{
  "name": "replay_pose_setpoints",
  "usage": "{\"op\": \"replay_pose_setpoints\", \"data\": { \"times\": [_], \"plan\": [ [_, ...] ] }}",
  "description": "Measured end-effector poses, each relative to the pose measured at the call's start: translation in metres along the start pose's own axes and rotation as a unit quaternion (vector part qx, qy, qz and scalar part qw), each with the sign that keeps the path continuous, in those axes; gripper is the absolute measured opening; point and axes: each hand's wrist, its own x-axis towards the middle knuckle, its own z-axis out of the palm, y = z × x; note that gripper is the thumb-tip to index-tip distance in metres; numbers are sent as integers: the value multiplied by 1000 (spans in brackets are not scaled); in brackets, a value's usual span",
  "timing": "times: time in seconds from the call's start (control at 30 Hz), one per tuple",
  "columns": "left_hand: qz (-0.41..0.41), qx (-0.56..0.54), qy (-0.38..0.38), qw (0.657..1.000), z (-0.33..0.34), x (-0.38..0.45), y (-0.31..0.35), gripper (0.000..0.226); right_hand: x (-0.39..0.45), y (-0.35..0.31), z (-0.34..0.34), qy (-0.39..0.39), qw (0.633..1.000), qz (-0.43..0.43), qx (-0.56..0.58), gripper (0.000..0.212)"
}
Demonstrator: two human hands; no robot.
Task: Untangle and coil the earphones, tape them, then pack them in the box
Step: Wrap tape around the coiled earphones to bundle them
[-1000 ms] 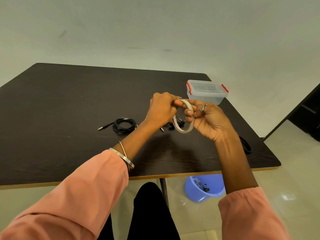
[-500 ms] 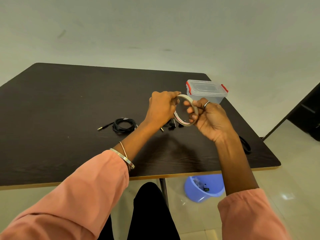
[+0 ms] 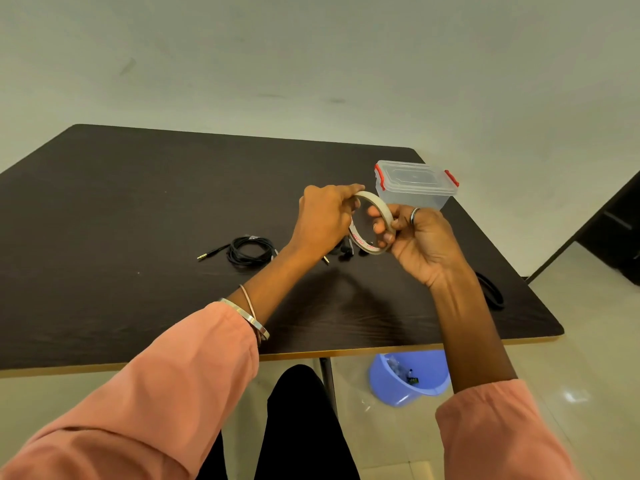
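My left hand [image 3: 325, 216] and right hand [image 3: 420, 242] both hold the tape [image 3: 375, 209] above the table [image 3: 138, 209]. The left pinches the roll's near-left rim with curled fingers; the right has thumb and fingers curled round its right side, a ring on one finger. The tape is a thin, pale ring, nearly used up, with red print on its inner face.

Below my hands lie black earphones [image 3: 344, 252], partly hidden by my left wrist. To their left sits a coiled cable [image 3: 249, 251], its plug pointing left. One clear box [image 3: 415, 185] with red clips, lid on, stands just beyond my right hand. Another black loop [image 3: 491, 292] lies by the table's right edge.

The table is dark wood grain with a light edge, against a pale wall. On the tiled floor under it is one blue tub [image 3: 398, 386] holding small bits.
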Motion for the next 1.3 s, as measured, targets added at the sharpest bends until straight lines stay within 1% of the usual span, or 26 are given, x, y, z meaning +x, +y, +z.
{"op": "replay_pose_setpoints", "data": {
  "times": [0.17, 0.33, 0.57, 0.7, 0.8, 0.93, 1.0, 1.07, 1.13, 1.2, 1.27, 1.3],
  "plan": [
    [-3, -3, -4, 1000, -1, 1, -1, 30, -2, 1, 0, -14, 1000, -13, 6, 34],
    [-8, -24, -15, 1000, -1, 1, -2, 29, -1, 1, 1, 4, 999, -23, 23, 25],
    [-16, -34, -29, 999, 3, 2, -7, 29, -1, 3, 0, -4, 1000, -23, 14, 35],
    [-16, -34, -31, 999, 4, 3, -8, 28, 0, 3, 0, -8, 1000, -17, 12, 45],
    [-19, -35, -39, 998, 5, 5, -8, 28, -1, 3, -1, -9, 1000, -9, 25, 44],
    [-22, -30, -44, 998, 5, 5, -8, 28, -2, 3, -2, -15, 999, 1, 31, 36],
    [-28, -10, -67, 997, 3, 6, -6, 29, -2, 3, -3, -13, 999, 10, 31, 35],
    [-36, 47, -123, 991, 0, 8, -7, 33, -1, 4, -6, -4, 1000, 16, 25, 33],
    [-5, 96, -175, 980, -3, 11, -8, 43, 0, 4, -9, 12, 1000, 7, 6, 30],
    [68, 75, -198, 975, -7, 11, -9, 48, 0, 3, -12, 16, 1000, -12, -15, 24],
    [132, 53, -196, 970, -8, 11, -9, 44, 1, 2, -14, 5, 999, -25, -34, 21],
    [137, 47, -186, 972, -8, 11, -10, 41, 1, 2, -13, 1, 999, -27, -44, 20]
  ]
}}
